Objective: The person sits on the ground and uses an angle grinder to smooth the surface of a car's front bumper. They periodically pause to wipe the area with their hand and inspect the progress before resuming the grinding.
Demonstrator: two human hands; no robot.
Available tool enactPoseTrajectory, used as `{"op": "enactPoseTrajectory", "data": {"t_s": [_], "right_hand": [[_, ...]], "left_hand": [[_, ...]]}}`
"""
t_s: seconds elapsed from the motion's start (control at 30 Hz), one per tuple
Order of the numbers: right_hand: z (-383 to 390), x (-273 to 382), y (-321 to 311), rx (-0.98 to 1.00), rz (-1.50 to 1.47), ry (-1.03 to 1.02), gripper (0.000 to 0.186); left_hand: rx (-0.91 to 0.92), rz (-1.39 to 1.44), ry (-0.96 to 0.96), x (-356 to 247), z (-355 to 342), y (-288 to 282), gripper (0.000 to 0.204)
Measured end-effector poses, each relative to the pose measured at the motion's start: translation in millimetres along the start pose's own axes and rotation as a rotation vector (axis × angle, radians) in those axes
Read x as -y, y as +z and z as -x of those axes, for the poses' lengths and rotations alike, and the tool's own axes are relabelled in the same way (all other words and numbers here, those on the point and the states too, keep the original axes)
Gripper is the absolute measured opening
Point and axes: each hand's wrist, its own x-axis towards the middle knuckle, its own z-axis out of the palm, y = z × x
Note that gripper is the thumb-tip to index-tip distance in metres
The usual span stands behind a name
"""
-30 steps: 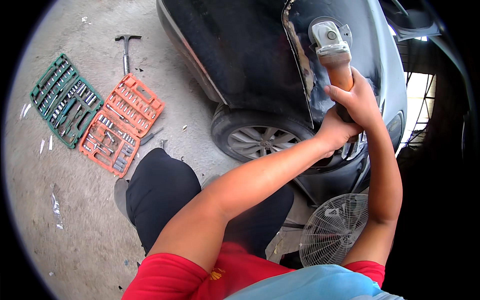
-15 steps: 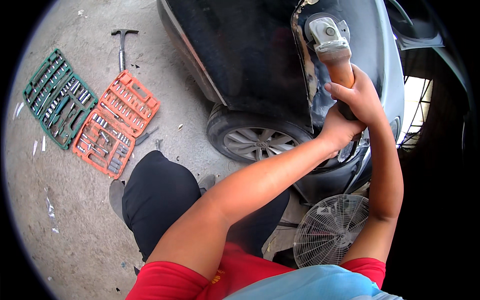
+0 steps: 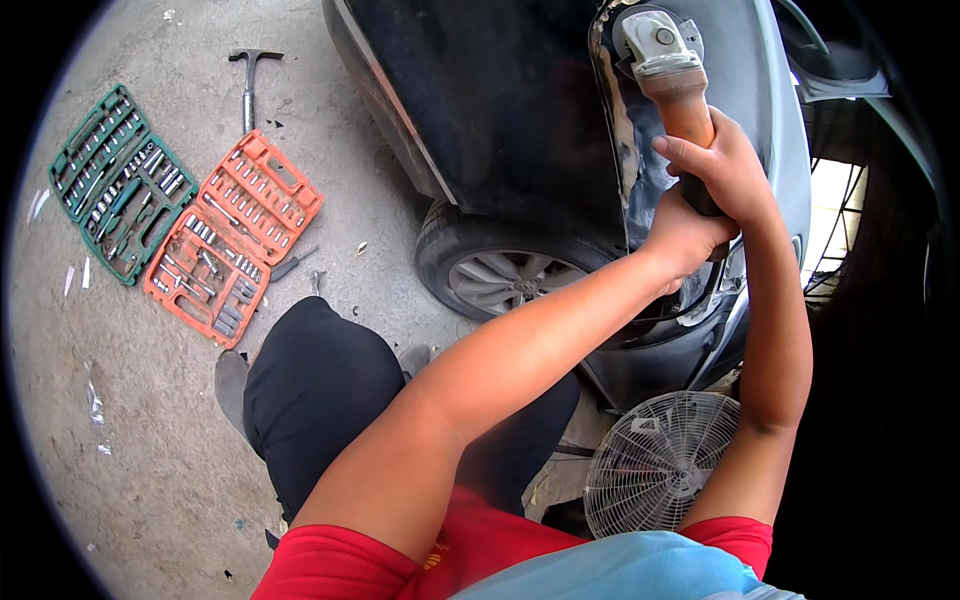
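Observation:
Both my hands are closed on an angle grinder (image 3: 688,118) with an orange body and a dusty whitish head. My right hand (image 3: 730,172) wraps the body behind the head, thumb across the top. Just nearer to me, my left hand (image 3: 685,235) grips the dark rear part. The grinder's disc lies at the dark car's body panel (image 3: 690,90), beside a ragged strip of bared, tan-coloured surface (image 3: 628,165). Exact contact between disc and panel is hidden under the head.
Below the panel is the car's wheel (image 3: 520,275). A round wire fan guard (image 3: 655,460) stands by my right arm. On the concrete floor at left lie a green socket set (image 3: 120,190), an orange socket set (image 3: 235,240), a hammer (image 3: 248,90) and a dark-handled tool (image 3: 290,264).
The grinder and both hands have moved slightly farther from me along the panel. My grip looks the same. The whole view has shifted a little.

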Motion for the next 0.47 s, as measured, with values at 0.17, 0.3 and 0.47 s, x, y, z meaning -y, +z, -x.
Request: {"op": "enactPoseTrajectory", "data": {"t_s": [0.17,0.3,0.47], "right_hand": [[10.5,-3.2,0.4,-0.028,-0.007,0.028,0.052],[7.3,-5.2,0.4,-0.007,0.000,0.013,0.054],[-5.5,-2.5,-0.9,0.002,0.007,-0.008,0.055]], "left_hand": [[0.028,-0.012,-0.044,3.8,4.9,-0.1,0.022],[0.029,-0.015,-0.033,4.3,3.6,-1.8,0.023],[0.052,-0.013,-0.008,-2.1,-5.7,-7.5,0.024]]}}
